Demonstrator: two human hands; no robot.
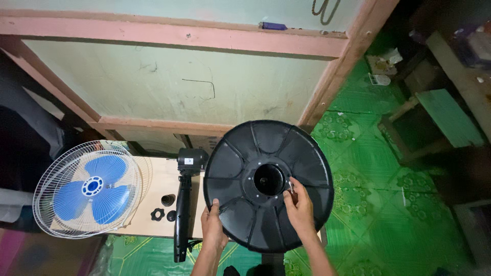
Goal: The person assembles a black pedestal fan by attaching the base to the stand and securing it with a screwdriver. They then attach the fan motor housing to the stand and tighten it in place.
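Two hands are on the base, the round black disc with radial ribs that I see tilted up toward the camera, its underside facing me. My left hand grips the lower left rim of the base, fingers curled over the edge and closed on it. My right hand lies on the base just right of its centre hole, fingertips pinched narrow on something small and shiny at the hole's edge; I cannot tell what it is.

Left of the base, a black pole with motor head lies on a pale board. Further left of the base, blue blades sit in a white wire guard. Small black nuts lie on the board between guard and pole. Right of the base is green patterned floor.

I judge the base stiff, moulded plastic, probably weighted and so fairly heavy for its size. Its smooth face looks slippery, so the rim or a rib is the better hold. The ribs should take a firm grip without damage.
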